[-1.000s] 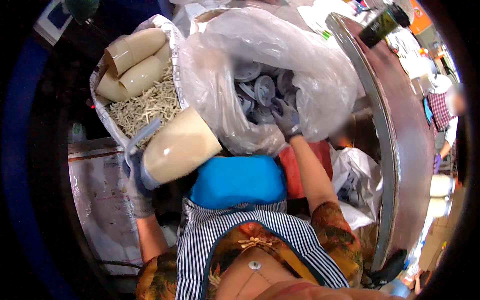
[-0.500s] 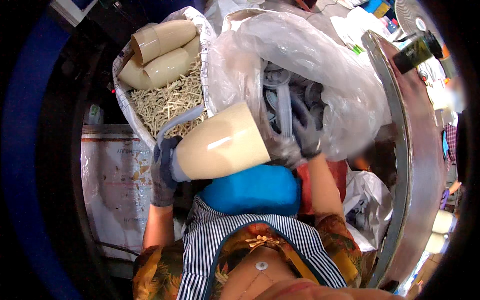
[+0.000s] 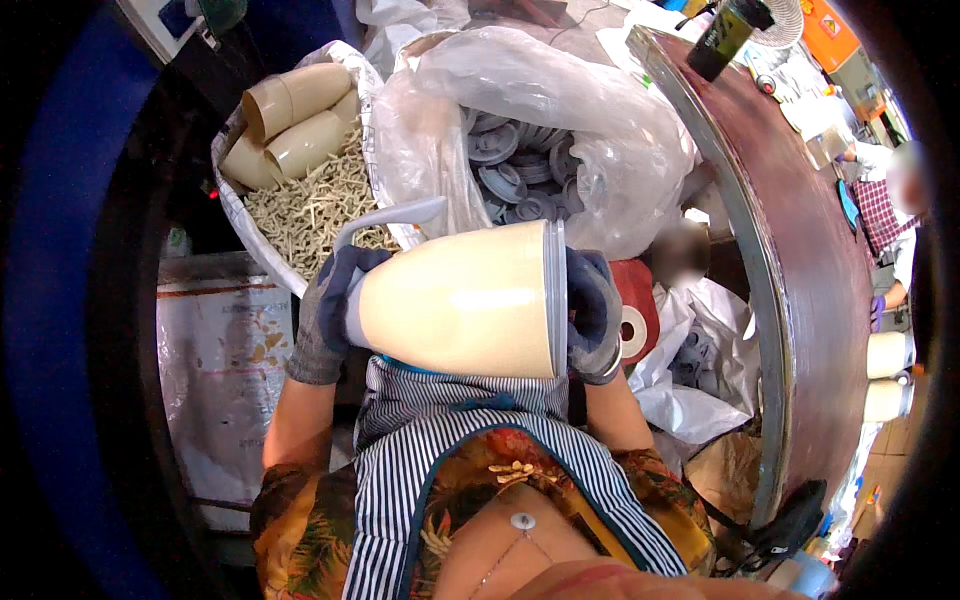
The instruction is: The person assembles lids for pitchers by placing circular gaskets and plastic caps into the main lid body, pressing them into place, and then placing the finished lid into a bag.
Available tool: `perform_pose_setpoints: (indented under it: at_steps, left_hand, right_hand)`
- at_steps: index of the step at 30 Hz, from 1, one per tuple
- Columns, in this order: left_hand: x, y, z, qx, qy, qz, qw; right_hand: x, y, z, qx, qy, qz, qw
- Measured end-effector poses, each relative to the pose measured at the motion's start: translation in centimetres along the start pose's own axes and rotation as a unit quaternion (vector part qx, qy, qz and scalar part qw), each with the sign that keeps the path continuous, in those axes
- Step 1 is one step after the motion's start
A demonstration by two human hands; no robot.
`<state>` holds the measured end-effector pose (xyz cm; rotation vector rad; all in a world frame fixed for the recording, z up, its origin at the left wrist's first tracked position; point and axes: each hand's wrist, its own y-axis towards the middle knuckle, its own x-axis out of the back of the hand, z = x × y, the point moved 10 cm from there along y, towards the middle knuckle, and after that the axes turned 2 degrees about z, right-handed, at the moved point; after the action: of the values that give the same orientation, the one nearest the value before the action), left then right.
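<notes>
A cream, glossy jug body (image 3: pixel 455 300) lies sideways in front of my lap, its narrow grey end to the left. My left hand (image 3: pixel 335 310), in a dark grey glove, is closed round that narrow end, near a curved grey handle (image 3: pixel 400 213) that sticks out above it. On the wide end sits a grey round lid (image 3: pixel 556 300). My right hand (image 3: pixel 595 318), gloved too, is curled against the lid's outer face; its fingertips are partly hidden.
A white sack (image 3: pixel 262 245) with pellet-like bits and more cream bodies (image 3: pixel 305 140) stands far left. Beside it, a clear plastic bag (image 3: pixel 620 170) holds several grey lids (image 3: pixel 500 185). On the right runs a brown table (image 3: pixel 800 270) with a dark bottle (image 3: pixel 728 40); another person (image 3: pixel 885 200) is beyond.
My right hand has come out of the bag to the jug body's wide end, where a grey lid now sits. The body has turned more level. The view has shifted.
</notes>
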<state>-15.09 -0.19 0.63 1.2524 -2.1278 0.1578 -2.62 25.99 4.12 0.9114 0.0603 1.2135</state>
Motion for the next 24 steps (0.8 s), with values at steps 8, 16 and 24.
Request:
perform_pose_setpoints:
  at_steps: [8, 16, 24]
  left_hand:
    - [2.5, -1.6, -5.7, 0.048, -0.228, -0.104, 0.967]
    - [-1.9, -2.1, -20.1, -0.368, 0.175, 0.123, 0.905]
    - [-11.4, -0.5, -30.9, -0.527, 0.089, 0.102, 0.839]
  right_hand:
    - [-2.1, -7.1, -6.2, -0.244, 0.298, -0.074, 0.920]
    - [1.8, -12.3, -9.1, -0.370, 0.366, -0.159, 0.839]
    - [15.5, -13.9, 7.0, -0.050, -0.308, -0.264, 0.913]
